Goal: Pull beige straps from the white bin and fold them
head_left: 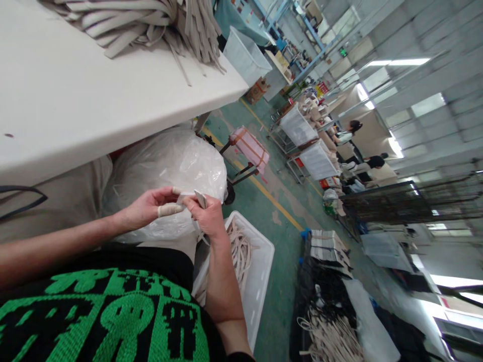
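Observation:
A pale grey-beige strap (201, 199) runs between my two hands, above a big clear plastic bag (169, 161). My right hand (207, 215) is closed round the strap, and part of it sticks up past the fingers while a thin length hangs below. Pale coverings wrap some fingertips of my left hand (153, 203); its thumb and fingers come together at the strap's other part, close to my right fingers. Where exactly the left fingertips meet the strap is blurred. Below my right forearm, a white plastic bin (264, 251) contains many loose beige straps (240, 251).
A white table (75, 100) carries a thick bundle of straps (132, 20). Beyond stand a small stool with a pink cover (250, 148) and wheeled white bins (298, 125). More straps (332, 337) lie at lower right. Two people (345, 134) work in the background.

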A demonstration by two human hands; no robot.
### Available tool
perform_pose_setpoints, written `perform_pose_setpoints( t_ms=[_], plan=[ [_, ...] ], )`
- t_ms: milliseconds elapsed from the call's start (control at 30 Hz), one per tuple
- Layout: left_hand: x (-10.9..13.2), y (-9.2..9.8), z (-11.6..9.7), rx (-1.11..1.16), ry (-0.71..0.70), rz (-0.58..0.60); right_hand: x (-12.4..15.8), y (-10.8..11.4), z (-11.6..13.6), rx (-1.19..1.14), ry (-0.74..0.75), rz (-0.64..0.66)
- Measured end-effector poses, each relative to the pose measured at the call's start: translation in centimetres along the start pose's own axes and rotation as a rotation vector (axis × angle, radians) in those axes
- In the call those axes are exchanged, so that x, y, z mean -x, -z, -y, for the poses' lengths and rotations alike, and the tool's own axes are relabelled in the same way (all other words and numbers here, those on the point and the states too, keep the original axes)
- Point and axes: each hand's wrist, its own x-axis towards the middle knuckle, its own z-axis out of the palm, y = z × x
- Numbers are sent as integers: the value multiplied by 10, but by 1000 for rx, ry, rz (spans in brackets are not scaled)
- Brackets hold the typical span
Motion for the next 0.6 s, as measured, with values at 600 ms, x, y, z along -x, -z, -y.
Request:
perform_pose_setpoints(
  t_ms=[600],
  plan=[
    [1,1,32,5,303,210,-73,18,-28,-208,-102,-456]
  ],
)
